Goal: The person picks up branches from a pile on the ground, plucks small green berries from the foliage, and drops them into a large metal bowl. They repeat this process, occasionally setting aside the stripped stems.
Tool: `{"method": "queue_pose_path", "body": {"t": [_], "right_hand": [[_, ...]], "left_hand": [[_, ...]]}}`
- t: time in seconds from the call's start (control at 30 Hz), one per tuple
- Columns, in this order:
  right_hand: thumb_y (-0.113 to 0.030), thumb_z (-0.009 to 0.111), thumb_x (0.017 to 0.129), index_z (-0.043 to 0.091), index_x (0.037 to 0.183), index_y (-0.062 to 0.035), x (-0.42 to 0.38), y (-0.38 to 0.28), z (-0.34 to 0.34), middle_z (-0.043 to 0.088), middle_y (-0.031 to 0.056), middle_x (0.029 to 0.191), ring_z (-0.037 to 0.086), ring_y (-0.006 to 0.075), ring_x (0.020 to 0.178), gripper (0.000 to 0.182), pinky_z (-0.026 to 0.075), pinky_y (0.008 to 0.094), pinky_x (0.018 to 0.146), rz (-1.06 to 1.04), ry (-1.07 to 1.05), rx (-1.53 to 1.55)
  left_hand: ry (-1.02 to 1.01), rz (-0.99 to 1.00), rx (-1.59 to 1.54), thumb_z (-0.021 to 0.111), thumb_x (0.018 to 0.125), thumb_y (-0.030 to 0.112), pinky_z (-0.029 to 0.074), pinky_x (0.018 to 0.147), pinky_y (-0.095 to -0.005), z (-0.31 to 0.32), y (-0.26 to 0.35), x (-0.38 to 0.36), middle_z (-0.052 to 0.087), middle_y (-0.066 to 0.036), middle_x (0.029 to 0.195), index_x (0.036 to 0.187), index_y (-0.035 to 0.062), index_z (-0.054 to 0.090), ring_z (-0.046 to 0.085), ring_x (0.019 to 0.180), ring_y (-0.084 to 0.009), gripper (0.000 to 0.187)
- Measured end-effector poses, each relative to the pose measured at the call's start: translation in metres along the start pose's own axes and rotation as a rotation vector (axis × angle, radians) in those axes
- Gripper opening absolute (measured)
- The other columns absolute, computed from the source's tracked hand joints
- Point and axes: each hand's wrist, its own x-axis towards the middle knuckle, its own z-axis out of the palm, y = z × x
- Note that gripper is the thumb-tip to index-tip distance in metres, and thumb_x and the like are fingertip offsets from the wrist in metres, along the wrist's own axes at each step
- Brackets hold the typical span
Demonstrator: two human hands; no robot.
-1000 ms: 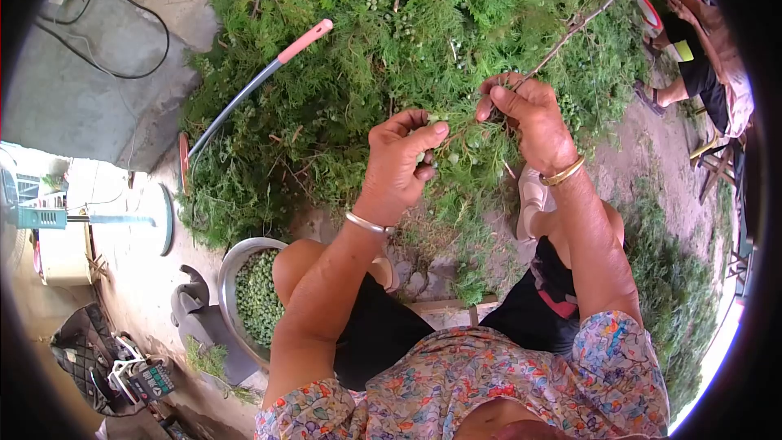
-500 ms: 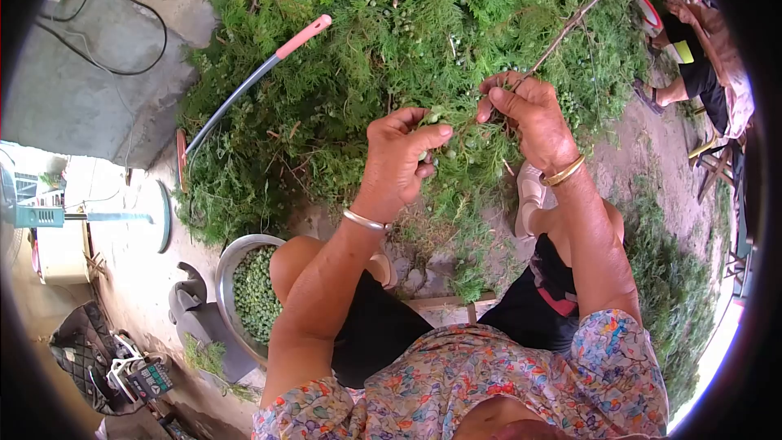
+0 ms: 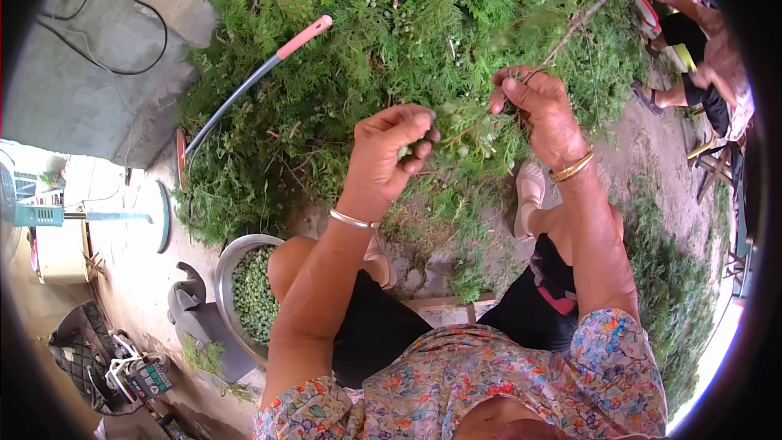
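Observation:
My right hand is closed around a thin conifer branch, whose bare stem runs up to the right. Leafy green sprigs of that branch hang between my two hands. My left hand, just left of the sprigs, has its fingers curled in with thumb and fingertips together. A bit of green, apparently small green cones, shows inside its palm. Beneath both hands spreads a large heap of cut conifer branches. By my left knee stands a metal basin holding many small green cones.
A pink-and-grey handle leans on the heap's left side. A fan stands at far left, with a black bag below it. Another person sits at upper right. More greenery lies on the ground at right.
My left hand has moved left, away from the sprigs, and its fingers have curled in more. The right hand has shifted slightly right with the branch. The other person's arms have moved.

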Motion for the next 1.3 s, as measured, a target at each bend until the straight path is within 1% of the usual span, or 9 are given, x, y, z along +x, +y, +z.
{"method": "queue_pose_path", "body": {"t": [0.03, 0.23, 0.47, 0.53, 0.77, 0.93, 1.07, 1.17, 1.3], "right_hand": [[-0.013, 0.056, 0.087, 0.056, 0.097, 0.0063, -0.002, -0.003, 0.003, 0.062, 0.0083, 0.076, 0.056, 0.0131, 0.071, 0.022, 0.042, 0.0250, 0.072, 0.022, -0.042, -0.011], [-0.011, 0.055, 0.086, 0.057, 0.097, 0.0052, -0.004, -0.007, 0.013, 0.064, 0.0073, 0.074, 0.058, 0.0134, 0.069, 0.019, 0.044, 0.0245, 0.067, 0.071, -0.126, -0.113], [-0.011, 0.055, 0.086, 0.057, 0.096, 0.0048, -0.003, -0.001, 0.018, 0.063, 0.0065, 0.073, 0.056, 0.0122, 0.068, 0.019, 0.042, 0.0235, 0.065, 0.039, -0.097, -0.099], [-0.013, 0.056, 0.086, 0.056, 0.097, 0.0043, -0.001, 0.003, 0.019, 0.062, 0.0055, 0.072, 0.054, 0.0115, 0.066, 0.020, 0.040, 0.0224, 0.063, 0.029, -0.081, -0.075], [-0.007, 0.054, 0.086, 0.057, 0.095, 0.0072, -0.002, 0.008, 0.024, 0.065, 0.0095, 0.074, 0.060, 0.0148, 0.070, 0.017, 0.047, 0.0266, 0.068, 0.062, -0.109, -0.071], [-0.010, 0.055, 0.087, 0.056, 0.097, 0.0056, 0.000, 0.008, 0.016, 0.062, 0.0067, 0.073, 0.057, 0.0129, 0.068, 0.019, 0.044, 0.0245, 0.068, 0.071, -0.124, -0.068], [-0.010, 0.056, 0.087, 0.055, 0.097, 0.0066, 0.004, 0.003, -0.002, 0.060, 0.0063, 0.074, 0.055, 0.0130, 0.069, 0.019, 0.042, 0.0247, 0.069, 0.035, 0.029, -0.050], [-0.010, 0.056, 0.087, 0.054, 0.098, 0.0070, 0.001, -0.004, -0.011, 0.059, 0.0059, 0.074, 0.053, 0.0130, 0.069, 0.020, 0.041, 0.0253, 0.071, 0.014, 0.043, 0.012], [-0.015, 0.057, 0.088, 0.053, 0.098, 0.0067, -0.003, -0.003, -0.012, 0.057, 0.0052, 0.070, 0.051, 0.0134, 0.066, 0.024, 0.040, 0.0269, 0.070, 0.039, 0.008, 0.023]], "left_hand": [[0.065, -0.021, 0.085, 0.066, 0.081, 0.009, 0.033, 0.038, -0.0185, 0.006, 0.002, 0.000, 0.058, -0.006, 0.072, 0.085, -0.0003, 0.061, 0.051, 0.052, -0.0118, 0.011], [0.094, -0.113, 0.011, 0.067, 0.079, 0.010, 0.032, 0.038, -0.0203, 0.003, -0.008, -0.001, 0.054, -0.001, 0.070, 0.082, 0.0014, 0.059, 0.050, 0.052, -0.0115, 0.012], [0.109, -0.036, -0.075, 0.067, 0.079, 0.009, 0.033, 0.038, -0.0202, 0.008, -0.006, -0.004, 0.054, -0.001, 0.071, 0.087, 0.0003, 0.058, 0.050, 0.052, -0.0112, 0.015], [0.099, 0.079, 0.068, 0.073, 0.074, 0.008, 0.029, 0.037, -0.0177, 0.012, -0.009, -0.003, 0.055, -0.002, 0.069, 0.089, -0.0017, 0.056, 0.048, 0.051, -0.0063, 0.024], [0.112, 0.089, 0.257, 0.070, 0.074, 0.002, 0.028, 0.037, -0.0165, 0.013, -0.013, -0.002, 0.055, -0.002, 0.068, 0.093, -0.0036, 0.055, 0.046, 0.049, -0.0051, 0.025], [0.136, 0.034, 0.129, 0.069, 0.073, 0.000, 0.027, 0.037, -0.0172, 0.017, -0.007, -0.003, 0.056, -0.002, 0.067, 0.093, -0.0034, 0.058, 0.045, 0.047, -0.0047, 0.023], [0.074, 0.021, -0.017, 0.065, 0.077, 0.003, 0.029, 0.037, -0.0163, -0.006, -0.002, -0.001, 0.056, -0.004, 0.067, 0.093, -0.0018, 0.059, 0.045, 0.048, -0.0056, 0.018], [-0.160, -0.049, -0.448, 0.055, 0.084, 0.010, 0.041, 0.039, -0.0178, -0.040, 0.001, 0.007, 0.057, -0.013, 0.080, 0.093, -0.0010, 0.056, 0.052, 0.060, -0.0109, 0.014], [-0.064, -0.084, -0.452, 0.054, 0.083, 0.006, 0.045, 0.044, -0.0220, -0.031, 0.003, 0.005, 0.056, -0.018, 0.087, 0.096, -0.0008, 0.056, 0.054, 0.066, -0.0174, 0.015]]}}
